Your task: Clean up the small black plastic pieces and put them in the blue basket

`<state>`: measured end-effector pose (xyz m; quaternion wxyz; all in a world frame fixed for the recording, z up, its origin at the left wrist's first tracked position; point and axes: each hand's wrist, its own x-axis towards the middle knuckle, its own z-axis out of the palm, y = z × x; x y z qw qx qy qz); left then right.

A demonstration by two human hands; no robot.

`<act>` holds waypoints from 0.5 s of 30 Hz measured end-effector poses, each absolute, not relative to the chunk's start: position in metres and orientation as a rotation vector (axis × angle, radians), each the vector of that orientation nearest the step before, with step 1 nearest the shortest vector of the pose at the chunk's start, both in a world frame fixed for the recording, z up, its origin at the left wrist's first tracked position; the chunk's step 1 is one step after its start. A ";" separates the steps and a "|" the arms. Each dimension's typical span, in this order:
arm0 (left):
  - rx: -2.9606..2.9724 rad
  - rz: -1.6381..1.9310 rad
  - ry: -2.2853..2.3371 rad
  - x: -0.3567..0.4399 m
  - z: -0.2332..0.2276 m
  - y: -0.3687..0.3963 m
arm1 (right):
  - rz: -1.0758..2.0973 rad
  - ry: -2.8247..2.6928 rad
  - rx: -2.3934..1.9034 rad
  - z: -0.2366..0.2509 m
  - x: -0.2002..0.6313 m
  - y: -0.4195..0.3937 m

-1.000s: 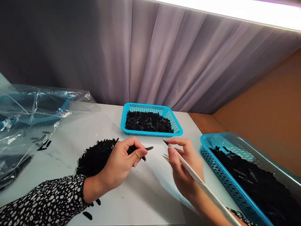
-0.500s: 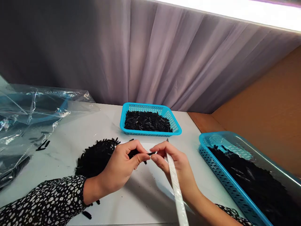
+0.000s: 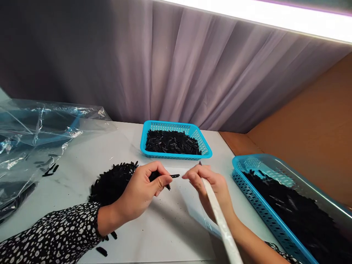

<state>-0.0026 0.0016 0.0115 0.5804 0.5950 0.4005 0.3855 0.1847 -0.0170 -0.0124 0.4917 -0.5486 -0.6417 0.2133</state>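
My left hand (image 3: 145,190) pinches a thin black strip (image 3: 175,176) between thumb and forefinger, its free end pointing right. More black pieces show inside the curled fingers and just under them. A short gap to the right, my right hand (image 3: 210,183) is closed around a long white-wrapped tool (image 3: 220,216). The tool's narrow dark tip (image 3: 200,163) sticks out above the forefinger; its exact kind I cannot tell. Behind my left wrist lies a heap of black strips (image 3: 110,183), partly hidden by that hand.
A blue basket (image 3: 176,157) holding black strips stands at the back. A larger blue basket (image 3: 264,216), also with black pieces, is at the right under a clear cover. Clear plastic (image 3: 35,139) lies at the left. Loose strips (image 3: 101,251) lie near the front edge.
My right hand has drawn away to the right from the black strip, with the white-wrapped tool tilting along. The left hand keeps its pinch, nearly in place.
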 end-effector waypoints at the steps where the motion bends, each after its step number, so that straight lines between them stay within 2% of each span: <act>1: 1.392 0.903 0.937 -0.003 0.011 0.002 | 0.529 -1.578 -1.284 -0.013 0.184 -0.017; 5: 1.382 0.898 0.918 -0.002 0.010 0.002 | 0.718 -1.620 -1.104 -0.016 0.175 -0.022; 9: 1.237 0.878 0.943 0.000 0.004 0.007 | 0.857 -1.516 -1.142 -0.016 0.171 -0.020; 15: 1.040 0.907 1.069 -0.002 -0.007 0.015 | 0.600 -1.308 -1.410 -0.015 0.193 0.043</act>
